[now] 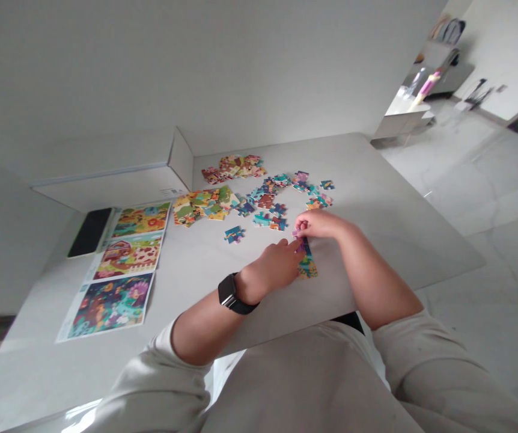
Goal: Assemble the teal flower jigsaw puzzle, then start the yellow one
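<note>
A partly joined strip of jigsaw puzzle [307, 267], green and yellow at its near end, lies on the table in front of me. My left hand [279, 263], with a black watch on the wrist, rests over its left side, the index finger stretched onto a purple part. At the strip's far end my right hand [316, 224] pinches a purple puzzle piece [295, 233] between thumb and fingers. The fingers cover much of that piece, so whether it is locked into the strip is hidden. Two joined dark blue pieces [234, 234] lie apart to the left.
Loose blue and teal pieces [265, 201] spread beyond my hands. A yellow-green pile [200, 204] and a red-brown pile [236, 166] lie farther off. At left are three picture sheets [110, 305], a black phone [90, 231] and a white box [119, 180] against the wall.
</note>
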`<action>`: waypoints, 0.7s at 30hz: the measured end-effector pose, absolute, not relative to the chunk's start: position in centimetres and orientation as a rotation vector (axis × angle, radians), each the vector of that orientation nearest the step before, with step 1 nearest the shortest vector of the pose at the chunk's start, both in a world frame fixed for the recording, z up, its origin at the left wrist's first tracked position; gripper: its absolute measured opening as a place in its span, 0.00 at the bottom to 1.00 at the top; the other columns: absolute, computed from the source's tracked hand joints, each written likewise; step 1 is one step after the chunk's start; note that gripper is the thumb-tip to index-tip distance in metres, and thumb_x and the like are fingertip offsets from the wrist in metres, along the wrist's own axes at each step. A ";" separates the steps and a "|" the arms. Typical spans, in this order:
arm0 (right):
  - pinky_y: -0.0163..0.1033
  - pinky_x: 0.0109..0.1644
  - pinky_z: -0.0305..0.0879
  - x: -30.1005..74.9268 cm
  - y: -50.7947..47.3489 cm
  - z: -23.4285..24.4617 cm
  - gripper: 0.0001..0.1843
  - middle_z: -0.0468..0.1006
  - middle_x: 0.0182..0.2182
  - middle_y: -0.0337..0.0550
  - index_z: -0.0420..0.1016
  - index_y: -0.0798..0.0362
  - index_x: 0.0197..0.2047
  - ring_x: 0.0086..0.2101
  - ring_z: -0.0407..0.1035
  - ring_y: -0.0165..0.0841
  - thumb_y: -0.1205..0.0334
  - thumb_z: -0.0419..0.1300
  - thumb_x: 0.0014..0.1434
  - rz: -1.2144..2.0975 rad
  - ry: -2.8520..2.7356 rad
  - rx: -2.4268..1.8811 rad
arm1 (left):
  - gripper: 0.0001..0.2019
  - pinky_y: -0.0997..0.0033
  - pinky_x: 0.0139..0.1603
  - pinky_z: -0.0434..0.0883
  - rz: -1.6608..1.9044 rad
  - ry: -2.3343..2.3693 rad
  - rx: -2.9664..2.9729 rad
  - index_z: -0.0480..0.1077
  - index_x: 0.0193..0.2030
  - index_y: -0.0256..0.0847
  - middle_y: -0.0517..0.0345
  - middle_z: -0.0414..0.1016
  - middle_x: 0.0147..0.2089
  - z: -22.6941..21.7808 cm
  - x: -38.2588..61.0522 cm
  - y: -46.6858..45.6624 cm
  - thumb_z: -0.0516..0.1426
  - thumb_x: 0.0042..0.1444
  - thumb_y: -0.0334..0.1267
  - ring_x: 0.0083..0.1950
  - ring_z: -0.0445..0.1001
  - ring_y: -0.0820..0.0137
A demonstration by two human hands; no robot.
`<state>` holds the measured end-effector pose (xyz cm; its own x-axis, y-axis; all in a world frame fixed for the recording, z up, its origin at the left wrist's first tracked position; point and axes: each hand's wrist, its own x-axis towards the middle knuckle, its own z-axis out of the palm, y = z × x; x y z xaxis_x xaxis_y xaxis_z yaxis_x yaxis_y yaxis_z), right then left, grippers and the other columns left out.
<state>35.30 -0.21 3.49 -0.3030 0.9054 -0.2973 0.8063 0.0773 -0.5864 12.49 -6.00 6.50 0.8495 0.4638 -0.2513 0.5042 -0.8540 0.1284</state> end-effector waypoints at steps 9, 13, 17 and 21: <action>0.33 0.40 0.64 35.8 -0.4 4.0 0.14 0.87 0.42 0.40 0.82 0.49 0.47 0.38 0.77 0.32 0.62 0.76 0.59 0.890 -2.175 -1.903 | 0.26 0.58 0.52 0.78 -0.318 0.757 2.824 0.70 0.72 0.45 0.44 0.72 0.74 6.7 12.7 -6.1 0.63 0.69 0.40 0.62 0.78 0.51; 0.34 0.39 0.64 35.6 -0.5 4.2 0.11 0.87 0.39 0.38 0.82 0.49 0.46 0.36 0.77 0.32 0.64 0.74 0.60 0.947 -2.223 -1.934 | 0.30 0.57 0.51 0.78 -0.319 0.786 2.866 0.67 0.75 0.43 0.41 0.72 0.74 6.8 12.9 -6.4 0.64 0.68 0.40 0.61 0.78 0.51; 0.34 0.38 0.64 34.7 -0.6 4.3 0.11 0.87 0.39 0.38 0.82 0.49 0.45 0.36 0.77 0.32 0.66 0.74 0.59 0.993 -2.235 -1.895 | 0.24 0.56 0.50 0.77 -0.374 0.837 2.904 0.72 0.70 0.38 0.36 0.75 0.69 7.4 12.9 -7.3 0.63 0.69 0.39 0.59 0.79 0.50; 0.33 0.37 0.63 33.8 -0.7 4.0 0.09 0.86 0.36 0.36 0.81 0.49 0.42 0.35 0.77 0.31 0.67 0.74 0.58 1.061 -2.240 -1.843 | 0.21 0.56 0.50 0.77 -0.406 0.883 2.919 0.75 0.67 0.35 0.35 0.78 0.65 8.3 13.0 -8.2 0.62 0.70 0.36 0.58 0.80 0.50</action>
<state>33.84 -0.74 4.03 -0.2873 0.8829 -0.3714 0.8466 0.0527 -0.5296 12.96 -8.21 8.32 0.8006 0.5354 -0.2690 0.5527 -0.8333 -0.0136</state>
